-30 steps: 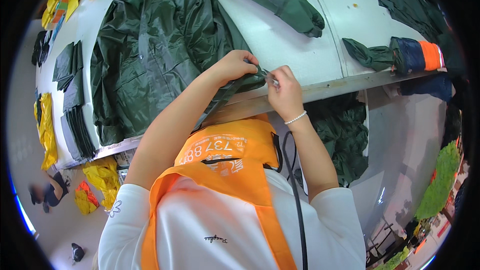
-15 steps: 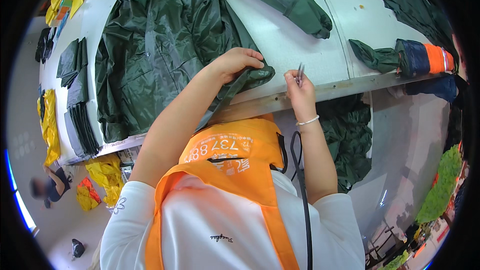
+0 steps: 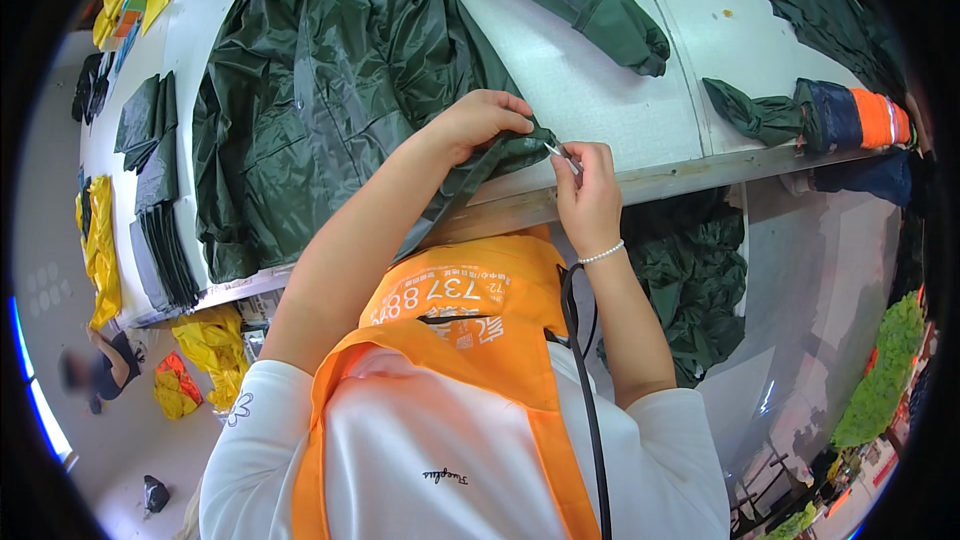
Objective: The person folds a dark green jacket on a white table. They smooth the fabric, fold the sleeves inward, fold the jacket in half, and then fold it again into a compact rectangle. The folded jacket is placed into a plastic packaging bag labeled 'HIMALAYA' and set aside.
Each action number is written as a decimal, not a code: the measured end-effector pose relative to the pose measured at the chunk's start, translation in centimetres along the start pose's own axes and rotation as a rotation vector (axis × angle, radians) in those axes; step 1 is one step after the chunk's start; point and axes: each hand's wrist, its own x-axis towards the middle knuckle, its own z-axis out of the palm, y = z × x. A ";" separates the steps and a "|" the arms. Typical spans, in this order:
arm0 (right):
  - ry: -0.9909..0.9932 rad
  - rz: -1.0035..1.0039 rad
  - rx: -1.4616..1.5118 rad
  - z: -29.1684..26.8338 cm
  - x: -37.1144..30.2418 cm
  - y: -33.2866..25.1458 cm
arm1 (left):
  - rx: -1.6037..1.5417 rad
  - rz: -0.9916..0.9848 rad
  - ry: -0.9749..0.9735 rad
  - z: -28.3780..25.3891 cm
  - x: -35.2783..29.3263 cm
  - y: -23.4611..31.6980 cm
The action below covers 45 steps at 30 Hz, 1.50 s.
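Note:
A dark green raincoat (image 3: 330, 80) lies spread over the white table, its lower edge toward me. My left hand (image 3: 482, 125) pinches the coat's corner near the table's front edge, fingers closed on the folded hem. Closed round a small pair of metal thread snips (image 3: 565, 157), my right hand (image 3: 590, 192) is just to the right of that corner. The tips of the snips reach the hem, and whether they touch it I cannot tell. A beaded bracelet circles my right wrist.
The table's front edge (image 3: 660, 180) runs below my hands. A navy and orange roll (image 3: 850, 117) lies at the right, folded dark green garments (image 3: 160, 210) at the left. Below the table hangs a green heap (image 3: 690, 280). A person (image 3: 105, 370) is at the far left.
My right hand has moved left, bringing the thread snips from beside the coat's corner up to the hem. The left hand keeps its pinch in nearly the same place.

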 end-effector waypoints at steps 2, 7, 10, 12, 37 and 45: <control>0.002 -0.009 -0.012 0.1 0.1 0.0 | 0.044 0.026 0.017 0.0 0.4 -0.4; -0.001 -0.103 -0.080 0.0 0.7 -0.1 | 0.086 0.003 0.012 0.4 -0.2 0.3; -0.011 -0.174 -0.121 -0.2 1.0 0.1 | 0.066 0.000 -0.003 0.1 0.1 -0.1; -0.029 -0.177 -0.113 -0.3 1.1 0.1 | 0.054 0.004 -0.017 -0.1 0.5 -0.5; -0.106 -0.437 -0.238 -1.1 2.4 0.0 | 0.095 -0.107 -0.057 0.2 -0.5 1.1; -0.292 -0.076 0.126 0.2 2.6 0.9 | 0.254 0.448 0.175 -3.9 -6.2 -1.3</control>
